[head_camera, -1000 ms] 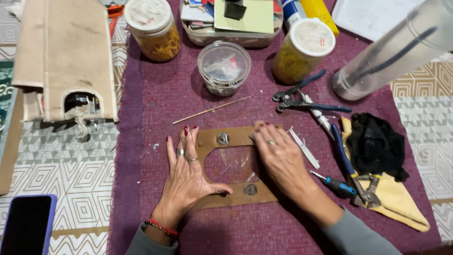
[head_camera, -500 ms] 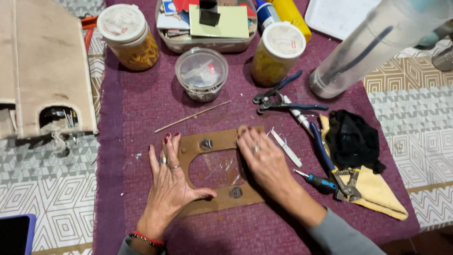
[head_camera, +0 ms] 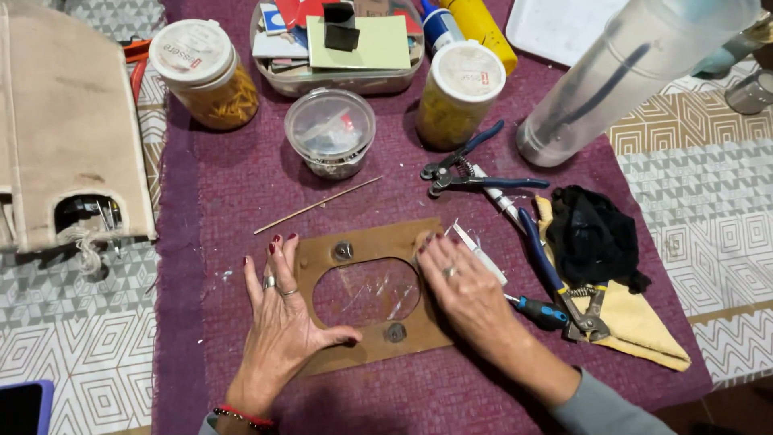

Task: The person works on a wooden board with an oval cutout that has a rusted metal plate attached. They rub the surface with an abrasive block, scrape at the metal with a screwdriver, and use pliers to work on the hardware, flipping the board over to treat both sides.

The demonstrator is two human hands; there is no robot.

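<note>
A brown flat board (head_camera: pixel 378 242) with an oval hole lies on the purple mat (head_camera: pixel 241 185). Clear film or glass (head_camera: pixel 366 292) shows through the hole, and two small round metal pieces (head_camera: pixel 343 250) sit on the board. My left hand (head_camera: pixel 282 322) presses flat on the board's left side, thumb at the hole's lower edge. My right hand (head_camera: pixel 463 294) rests palm down on the board's right side. Neither hand grips anything.
A thin wooden stick (head_camera: pixel 318 205) lies above the board. Blue-handled pliers (head_camera: pixel 475 173), a second pair of pliers (head_camera: pixel 560 290), a screwdriver (head_camera: pixel 535 310), black cloth (head_camera: pixel 592 234) and yellow cloth (head_camera: pixel 636 322) sit right. Jars (head_camera: pixel 205 72), a clear tub (head_camera: pixel 330 133) and a tray (head_camera: pixel 338 48) stand behind.
The view has shifted slightly. Both hands stay pressed on the board in much the same places.
</note>
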